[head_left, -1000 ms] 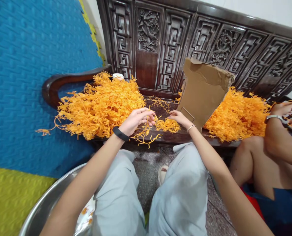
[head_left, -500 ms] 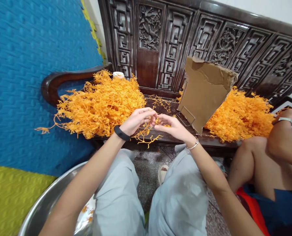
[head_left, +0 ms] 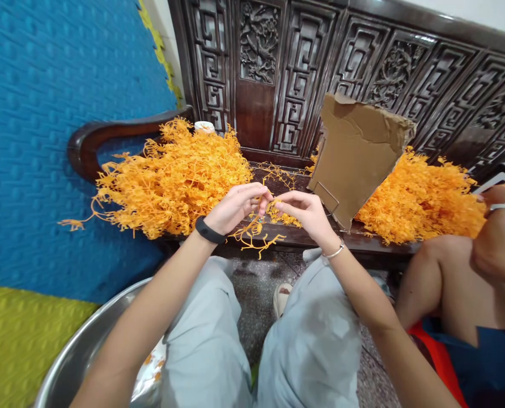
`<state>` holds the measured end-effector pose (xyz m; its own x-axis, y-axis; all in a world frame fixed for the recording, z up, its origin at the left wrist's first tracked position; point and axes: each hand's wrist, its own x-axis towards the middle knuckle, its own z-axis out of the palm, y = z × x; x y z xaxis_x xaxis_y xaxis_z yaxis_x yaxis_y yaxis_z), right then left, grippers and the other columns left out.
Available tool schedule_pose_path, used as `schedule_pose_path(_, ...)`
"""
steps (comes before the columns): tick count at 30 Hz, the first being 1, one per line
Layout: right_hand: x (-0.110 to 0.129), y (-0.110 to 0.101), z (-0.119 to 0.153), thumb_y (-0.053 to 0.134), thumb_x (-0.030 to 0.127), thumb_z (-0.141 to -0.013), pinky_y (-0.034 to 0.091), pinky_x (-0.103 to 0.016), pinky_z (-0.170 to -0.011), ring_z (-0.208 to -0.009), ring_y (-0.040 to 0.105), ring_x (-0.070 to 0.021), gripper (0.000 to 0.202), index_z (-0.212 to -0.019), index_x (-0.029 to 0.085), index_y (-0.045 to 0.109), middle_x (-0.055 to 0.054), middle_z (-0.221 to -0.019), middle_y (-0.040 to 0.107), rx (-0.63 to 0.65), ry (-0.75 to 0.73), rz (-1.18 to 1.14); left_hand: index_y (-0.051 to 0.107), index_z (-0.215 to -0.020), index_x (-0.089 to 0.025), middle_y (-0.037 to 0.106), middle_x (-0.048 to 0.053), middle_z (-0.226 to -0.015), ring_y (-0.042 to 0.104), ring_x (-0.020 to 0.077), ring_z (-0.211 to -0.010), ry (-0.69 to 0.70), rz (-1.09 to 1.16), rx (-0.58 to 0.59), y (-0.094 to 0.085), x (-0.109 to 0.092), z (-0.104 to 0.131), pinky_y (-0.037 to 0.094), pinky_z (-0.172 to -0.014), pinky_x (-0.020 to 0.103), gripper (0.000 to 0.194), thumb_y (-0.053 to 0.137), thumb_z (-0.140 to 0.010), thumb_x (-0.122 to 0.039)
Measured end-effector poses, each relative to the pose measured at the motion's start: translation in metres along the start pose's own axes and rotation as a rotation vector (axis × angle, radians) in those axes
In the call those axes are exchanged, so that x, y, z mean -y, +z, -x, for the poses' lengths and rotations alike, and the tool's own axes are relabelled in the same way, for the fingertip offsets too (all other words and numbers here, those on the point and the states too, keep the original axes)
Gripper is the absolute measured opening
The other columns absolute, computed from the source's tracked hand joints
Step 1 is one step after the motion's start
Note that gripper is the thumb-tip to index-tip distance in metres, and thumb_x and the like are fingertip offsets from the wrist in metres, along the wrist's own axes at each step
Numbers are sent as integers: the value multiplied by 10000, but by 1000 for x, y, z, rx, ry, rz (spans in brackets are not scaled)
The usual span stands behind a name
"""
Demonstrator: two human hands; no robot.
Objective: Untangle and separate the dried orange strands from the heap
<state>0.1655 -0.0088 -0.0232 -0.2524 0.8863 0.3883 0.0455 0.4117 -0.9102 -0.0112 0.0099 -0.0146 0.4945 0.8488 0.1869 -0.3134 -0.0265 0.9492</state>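
Observation:
My left hand [head_left: 244, 205], with a black band on its wrist, is closed in a pinch on an orange branching plastic sprig [head_left: 258, 241]. Thin stems of the sprig hang below the fingers over the bench's front edge. Just to the right, my right hand [head_left: 305, 214] has its thumb and fingertips pressed together at a strand's end; the exact contact is too small to make out. A big heap of like orange sprigs [head_left: 179, 181] lies to the left of my hands. A few loose orange pieces [head_left: 280, 175] lie on the bench seat behind them.
A brown cardboard sheet [head_left: 354, 158] stands upright on the dark wooden bench [head_left: 258, 122], beside a wire stand [head_left: 327, 197]. Behind it lies another orange heap [head_left: 422, 198]. A person's arm [head_left: 501, 243] is at right. A metal basin [head_left: 65, 362] stands at lower left.
My right hand has drawn a little away to the right from my left hand, its fingers now closer together. The left hand stays nearly in place, still pinching the sprig.

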Motion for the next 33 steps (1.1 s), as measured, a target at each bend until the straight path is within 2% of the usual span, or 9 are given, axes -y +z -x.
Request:
schedule_pose_path(4,-1,-1,-1,723,221,-670,493,-245,-616,-600,614,-102,114,-740,155,661,9,-670,652,-16,12,-111,581,-629,-116,450,-25,-518,491,75,-475,-36,113,-19,8,-2,0,401,-504,196,240,512,-813,-253)
schedule_pose_path(10,0,1,-2,669,254,-740,485,-272,-658,-617,620,-112,140,-752,151,574,4,-690,638,123,111,-343,469,-545,-134,289,-55,-464,353,52,-363,-139,358,-65,20,-1,-4,315,-405,176,367,373,-886,-226)
schedule_pose_path(15,2,3,-1,656,250,-756,454,-245,-651,-621,586,-94,152,-742,154,539,14,-662,606,205,135,-457,424,-516,-133,217,-67,-447,239,33,-331,-88,447,-35,27,1,-3,238,-359,145,403,345,-904,-211)
schedule_pose_path(18,3,1,-1,656,255,-758,440,-239,-627,-594,567,-89,164,-733,156,528,15,-646,598,236,143,-477,403,-508,-136,200,-72,-446,200,27,-327,-46,456,-16,30,2,-3,200,-341,135,403,369,-900,-223)
schedule_pose_path(23,1,-1,-1,641,235,-773,439,-233,-611,-586,564,-87,153,-728,155,519,14,-640,595,290,139,-522,383,-486,-138,186,-70,-442,169,30,-330,-55,477,16,31,2,0,182,-334,140,450,331,-920,-245)
schedule_pose_path(33,5,1,1,690,294,-729,422,-208,-550,-507,500,-57,263,-702,179,455,46,-605,562,317,138,-588,312,-469,-148,168,-57,-463,136,41,-348,-54,623,-28,43,-3,6,183,-330,150,505,209,-950,-262)
